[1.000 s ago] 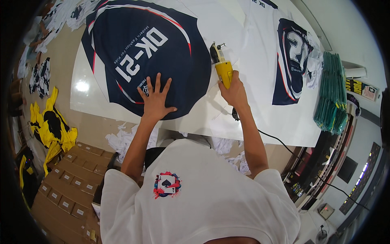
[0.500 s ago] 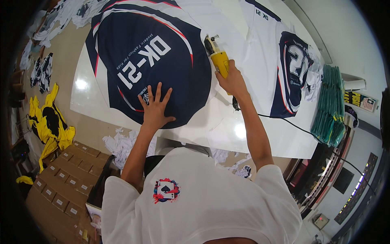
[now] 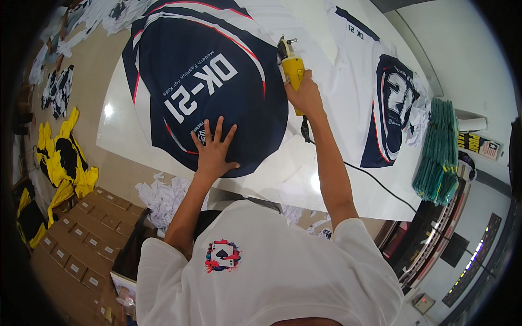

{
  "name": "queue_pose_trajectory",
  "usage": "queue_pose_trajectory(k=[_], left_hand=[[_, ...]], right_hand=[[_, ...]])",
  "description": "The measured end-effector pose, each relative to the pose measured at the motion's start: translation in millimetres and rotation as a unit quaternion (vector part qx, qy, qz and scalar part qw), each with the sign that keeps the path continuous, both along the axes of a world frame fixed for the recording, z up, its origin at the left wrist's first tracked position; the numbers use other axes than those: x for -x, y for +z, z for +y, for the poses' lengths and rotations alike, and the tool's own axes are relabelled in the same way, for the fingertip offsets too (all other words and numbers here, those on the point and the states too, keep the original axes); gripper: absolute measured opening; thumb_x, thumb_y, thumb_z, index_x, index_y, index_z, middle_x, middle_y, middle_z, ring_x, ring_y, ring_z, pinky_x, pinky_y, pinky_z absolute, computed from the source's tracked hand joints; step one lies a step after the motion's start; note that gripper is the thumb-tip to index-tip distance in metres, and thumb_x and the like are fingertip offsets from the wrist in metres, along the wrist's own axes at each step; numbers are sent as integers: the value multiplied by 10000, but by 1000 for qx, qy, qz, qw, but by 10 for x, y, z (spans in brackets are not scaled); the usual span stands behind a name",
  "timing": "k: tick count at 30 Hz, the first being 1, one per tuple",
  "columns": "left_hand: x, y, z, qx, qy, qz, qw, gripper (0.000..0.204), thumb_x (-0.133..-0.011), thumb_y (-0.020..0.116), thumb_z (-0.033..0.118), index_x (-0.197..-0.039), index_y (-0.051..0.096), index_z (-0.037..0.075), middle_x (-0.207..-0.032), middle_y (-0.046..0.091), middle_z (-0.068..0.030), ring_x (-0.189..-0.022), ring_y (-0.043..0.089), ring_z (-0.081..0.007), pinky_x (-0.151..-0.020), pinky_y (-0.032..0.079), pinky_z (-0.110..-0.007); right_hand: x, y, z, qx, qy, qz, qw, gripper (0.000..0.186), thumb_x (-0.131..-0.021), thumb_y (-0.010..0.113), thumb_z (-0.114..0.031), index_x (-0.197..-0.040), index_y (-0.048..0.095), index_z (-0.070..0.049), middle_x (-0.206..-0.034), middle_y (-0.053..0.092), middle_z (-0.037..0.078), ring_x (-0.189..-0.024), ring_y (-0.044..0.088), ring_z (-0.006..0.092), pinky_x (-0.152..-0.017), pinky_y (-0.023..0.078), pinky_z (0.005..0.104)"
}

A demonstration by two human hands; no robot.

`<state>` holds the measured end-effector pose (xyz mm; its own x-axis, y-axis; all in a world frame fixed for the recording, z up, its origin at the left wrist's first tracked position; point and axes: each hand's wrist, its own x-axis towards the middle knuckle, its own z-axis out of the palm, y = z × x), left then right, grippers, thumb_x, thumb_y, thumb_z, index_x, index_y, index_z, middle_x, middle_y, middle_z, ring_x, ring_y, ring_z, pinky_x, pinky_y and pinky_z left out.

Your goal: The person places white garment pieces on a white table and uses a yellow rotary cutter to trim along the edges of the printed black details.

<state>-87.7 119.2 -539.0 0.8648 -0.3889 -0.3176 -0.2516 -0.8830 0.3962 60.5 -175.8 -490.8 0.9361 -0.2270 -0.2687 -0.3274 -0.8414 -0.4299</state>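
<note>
My right hand (image 3: pixel 305 98) grips a yellow handheld electric fabric cutter (image 3: pixel 292 70) by its body, with its dark cutting head pointing away from me. The head is at the right edge of a navy jersey panel (image 3: pixel 239 114) with white lettering and red and white curved stripes. My left hand (image 3: pixel 216 149) lies flat on the near part of that panel, fingers spread. A black cord (image 3: pixel 375 187) trails from the cutter's rear to the right. White fabric (image 3: pixel 342 103) lies just right of the cutter.
Another navy printed panel (image 3: pixel 392 108) lies on the white table (image 3: pixel 122 127) at right. Green plastic-wrapped packs (image 3: pixel 436 155) hang past the right edge. White scraps (image 3: pixel 162 201) lie below the near edge, brown boxes (image 3: pixel 87 233) at lower left, yellow and black cloth (image 3: pixel 68 157) at left.
The cutter has moved slightly farther along the panel's right edge and turned more upright. My left hand stays flat on the same spot of the panel. The whole view has shifted a little.
</note>
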Motion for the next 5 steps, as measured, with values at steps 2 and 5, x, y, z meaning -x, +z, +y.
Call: queue_pose_trajectory(k=[2, 5], left_hand=[[0, 12, -6, 2, 3, 5, 1000, 1335, -509, 999, 481, -1650, 320, 337, -1761, 114, -132, -1598, 48, -502, -1132, 99, -864], [-7, 42, 2, 8, 4, 13, 1000, 1323, -531, 994, 476, -1655, 310, 338, -1766, 92, -131, -1600, 36, -498, -1144, 69, -859]], right_hand=[[-69, -43, 42, 8, -12, -17, 1000, 613, -897, 720, -351, -1233, 408, 56, -1055, 680, 380, -968, 708, 523, -849, 585, 551], [-200, -100, 100, 22, -38, -41, 998, 602, -891, 714, -365, -1205, 420, 56, -1020, 687, 408, -935, 718, 537, -825, 591, 548]])
